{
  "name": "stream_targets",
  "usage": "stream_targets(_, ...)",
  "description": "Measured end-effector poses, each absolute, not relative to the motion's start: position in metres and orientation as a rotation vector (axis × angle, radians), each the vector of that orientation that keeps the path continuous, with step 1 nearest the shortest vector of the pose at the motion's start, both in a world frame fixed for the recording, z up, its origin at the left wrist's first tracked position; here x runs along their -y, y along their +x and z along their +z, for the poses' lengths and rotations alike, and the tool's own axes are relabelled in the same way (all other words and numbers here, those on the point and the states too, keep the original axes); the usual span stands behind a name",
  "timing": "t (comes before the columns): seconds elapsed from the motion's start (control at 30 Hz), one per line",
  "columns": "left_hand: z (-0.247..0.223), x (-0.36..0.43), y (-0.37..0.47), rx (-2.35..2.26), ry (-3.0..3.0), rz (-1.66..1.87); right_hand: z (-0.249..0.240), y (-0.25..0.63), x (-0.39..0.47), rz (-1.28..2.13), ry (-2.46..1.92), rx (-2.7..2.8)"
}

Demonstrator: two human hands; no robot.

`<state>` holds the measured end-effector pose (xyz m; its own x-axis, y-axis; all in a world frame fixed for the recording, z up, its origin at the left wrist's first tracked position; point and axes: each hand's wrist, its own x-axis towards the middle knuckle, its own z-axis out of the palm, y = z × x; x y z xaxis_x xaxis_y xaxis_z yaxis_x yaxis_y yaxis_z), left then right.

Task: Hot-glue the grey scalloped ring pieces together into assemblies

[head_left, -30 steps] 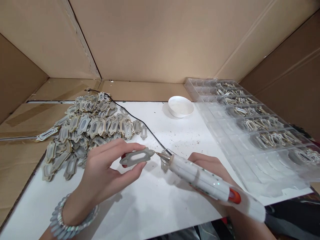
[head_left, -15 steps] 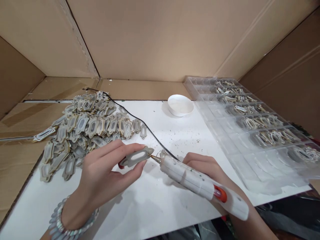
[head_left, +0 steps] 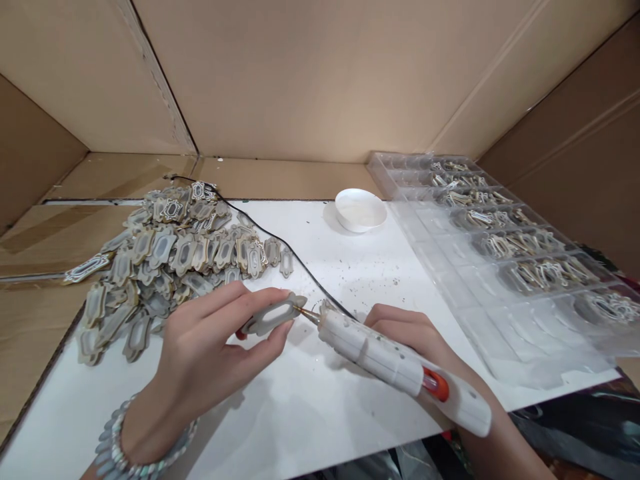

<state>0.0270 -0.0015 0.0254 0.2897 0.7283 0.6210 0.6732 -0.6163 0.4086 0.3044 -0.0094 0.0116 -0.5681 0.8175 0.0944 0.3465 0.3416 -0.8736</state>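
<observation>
Cardboard walls [head_left: 280, 80] enclose the white surface [head_left: 240, 433]. Toward its near edge, the left hand [head_left: 200, 353] pinches a grey frame [head_left: 260, 325] between fingers [head_left: 265, 297]; the right hand [head_left: 410, 327] grips a white tool [head_left: 373, 352], tip [head_left: 311, 315] at the frame's end. Likely light and stiff, perhaps brittle: hold the long sides.

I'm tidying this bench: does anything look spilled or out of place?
Yes: small dark specks lie scattered on the flat white work surface, on the near side of the round white bowl, like stray debris.
</observation>
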Motion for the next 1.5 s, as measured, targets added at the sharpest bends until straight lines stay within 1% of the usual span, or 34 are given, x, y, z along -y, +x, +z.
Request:
stream_targets(0.37,0.0263,0.0006,0.0287,-1.317,2.534,1.288,0.0072,0.3053,0.0084,1.169,-1.02,2.079)
stream_targets(0.9,0.0262,0.0007,0.028,-1.347,2.546,1.232,0.0089,0.3041,0.0097,1.143,-1.04,2.087)
stream_targets(1.5,0.0244,-0.0004,0.0263,-1.353,2.57,1.26,0.0117,0.3031,0.0093,1.125,-1.015,2.09)
